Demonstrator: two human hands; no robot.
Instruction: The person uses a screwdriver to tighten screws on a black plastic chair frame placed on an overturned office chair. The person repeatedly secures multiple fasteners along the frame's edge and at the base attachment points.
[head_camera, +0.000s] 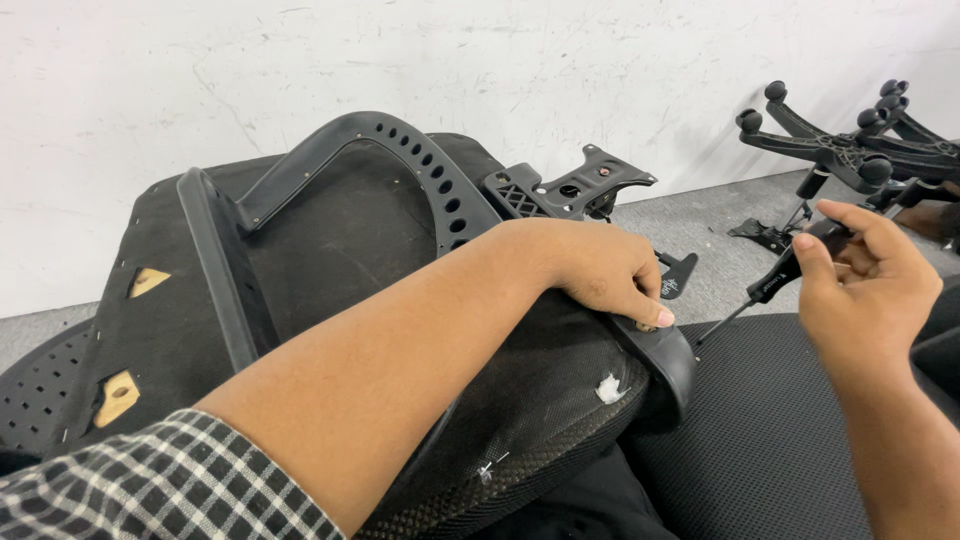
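An upturned office chair seat (330, 240), black fabric underneath with a black plastic armrest frame (400, 150), lies across my lap. My left hand (600, 270) rests on its right edge, fingers pressing down on the end of the armrest bracket (670, 360). My right hand (865, 285) is off to the right, holding a black-handled screwdriver (775, 285) whose thin shaft points down-left toward the bracket. A metal tilt mechanism plate (585, 185) sticks out behind my left hand.
Black five-star chair bases with castor stems (850, 150) lie on the grey floor at the far right. A black mesh chair back (780, 430) lies under my right arm. A white wall rises behind. Perforated black plastic (40, 390) shows at lower left.
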